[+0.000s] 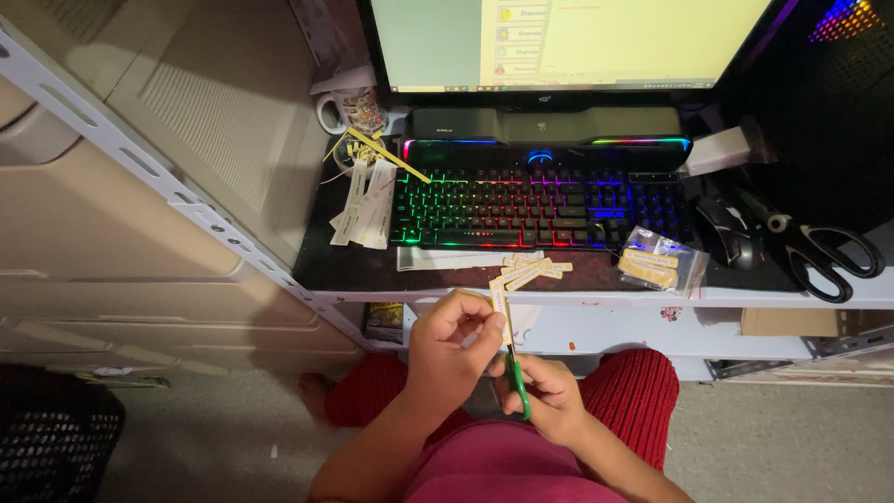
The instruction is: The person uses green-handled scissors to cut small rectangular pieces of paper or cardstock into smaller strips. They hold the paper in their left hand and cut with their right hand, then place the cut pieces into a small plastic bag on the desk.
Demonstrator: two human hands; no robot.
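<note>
Below the desk edge, over the lap, a narrow paper strip (pixel 500 303) is pinched upright between the thumb and fingers of the left hand (pixel 452 349), so that its long side is offered to the blades. Small green-handled scissors (pixel 517 377) are gripped in the right hand (pixel 551 396), the fingers closed around the handles and the blades pointed up along the strip; whether the blades are parted or closed on the paper cannot be told, as they are thin and partly hidden. The two hands are held close together, almost touching, which steadies the strip at the cut.

Just above the hands, at the near edge of the desk (pixel 596 296), a small fan of cut strips (pixel 531 270) is laid down within easy reach. A longer white sheet (pixel 447 259) is set just beside them, in front of the backlit keyboard (pixel 545 200). To the left of the keyboard, more long label strips (pixel 363 205) are stacked, with yellowish offcuts (pixel 372 149) scattered near a mug (pixel 349 110). On the right, a clear bag of finished pieces (pixel 656 263) is placed beside a mouse (pixel 731 233), and large black scissors (pixel 819 250) are left lying well apart from the hands. A lit monitor (pixel 568 42) is stood behind the keyboard.
</note>
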